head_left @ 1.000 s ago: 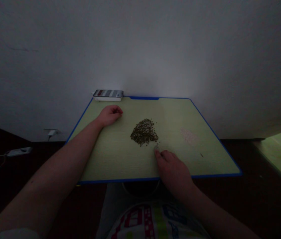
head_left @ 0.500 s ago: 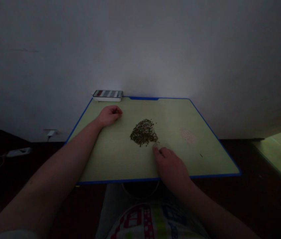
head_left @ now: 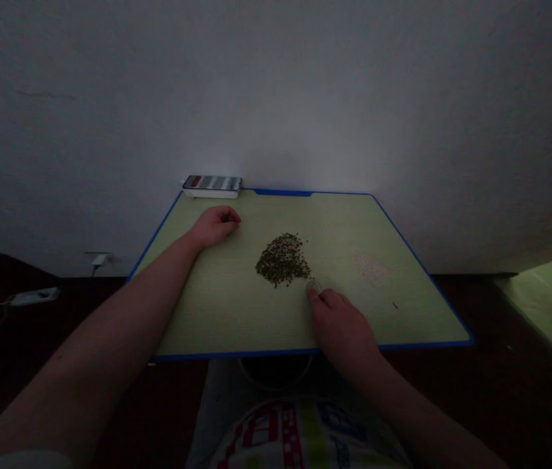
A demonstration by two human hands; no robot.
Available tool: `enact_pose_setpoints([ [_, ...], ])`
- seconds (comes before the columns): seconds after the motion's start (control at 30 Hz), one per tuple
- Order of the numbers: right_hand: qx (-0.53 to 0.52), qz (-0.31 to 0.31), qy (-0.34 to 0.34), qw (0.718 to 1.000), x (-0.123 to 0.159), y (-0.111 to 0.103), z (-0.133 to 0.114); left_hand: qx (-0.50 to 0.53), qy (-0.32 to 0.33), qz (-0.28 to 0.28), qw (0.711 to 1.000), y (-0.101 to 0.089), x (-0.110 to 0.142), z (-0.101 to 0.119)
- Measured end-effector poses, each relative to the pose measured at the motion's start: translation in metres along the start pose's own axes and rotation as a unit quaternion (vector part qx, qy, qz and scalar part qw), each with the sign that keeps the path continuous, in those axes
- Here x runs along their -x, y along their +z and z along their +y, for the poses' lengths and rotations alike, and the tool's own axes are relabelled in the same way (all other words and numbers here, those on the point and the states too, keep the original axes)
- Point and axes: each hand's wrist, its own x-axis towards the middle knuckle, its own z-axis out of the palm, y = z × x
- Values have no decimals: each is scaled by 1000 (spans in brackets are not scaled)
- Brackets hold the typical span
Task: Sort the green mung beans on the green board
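A heap of small dark grains (head_left: 283, 259), speckled with paler bits, lies mid-board on a pale yellow-green tabletop (head_left: 227, 319) with a blue edge. My right hand (head_left: 342, 326) rests at the lower right of this heap, its fingers closed. By its fingertips is a small, pale, shiny thing, too faint to name. On the left of the tabletop my left hand (head_left: 216, 225) lies with fingers loosely curled in, apart from the heap, and nothing shows in it. A thin spread of pale grains (head_left: 371, 268) lies to the right of my right hand.
A phone-like device with a lit screen (head_left: 213, 182) sits on a white box (head_left: 211, 193) at the far left corner. A small dark reddish sliver (head_left: 395, 305) lies near the right edge. A power strip (head_left: 36, 297) is on the floor at left; a wall stands behind.
My right hand has shifted slightly to the right, away from the heap's lower edge. My left hand and the heap look the same.
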Motion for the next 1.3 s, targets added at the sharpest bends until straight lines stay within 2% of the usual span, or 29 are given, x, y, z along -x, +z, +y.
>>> enact_pose_setpoints([
  [0.23, -13, 4, 37, 999, -7, 2, 23, -3, -9, 0, 1000, -1, 2, 5],
  [0.47, -2, 69, 91, 993, -14, 8, 69, 0, -1, -6, 1000, 0, 0, 1],
  [0.6, -2, 84, 100, 991, -10, 8, 78, 6, 2, -5, 1000, 0, 0, 2],
  [0.7, -11, 71, 66, 995, 3, 8, 64, 9, 4, -6, 1000, 0, -1, 1],
  [0.83, -18, 24, -9, 1000, 20, 6, 29, -5, 6, -4, 1000, 0, -2, -3],
  [0.97, -22, 11, -62, 998, 15, 2, 0, -5, 5, -4, 1000, -1, -2, -4],
  [1.1, -33, 29, -80, 996, -3, -5, -13, -1, -1, -8, 1000, -2, -1, -2],
  [1.3, -33, 28, -51, 998, -13, -12, -21, -9, 9, -7, 1000, -1, -2, -5],
])
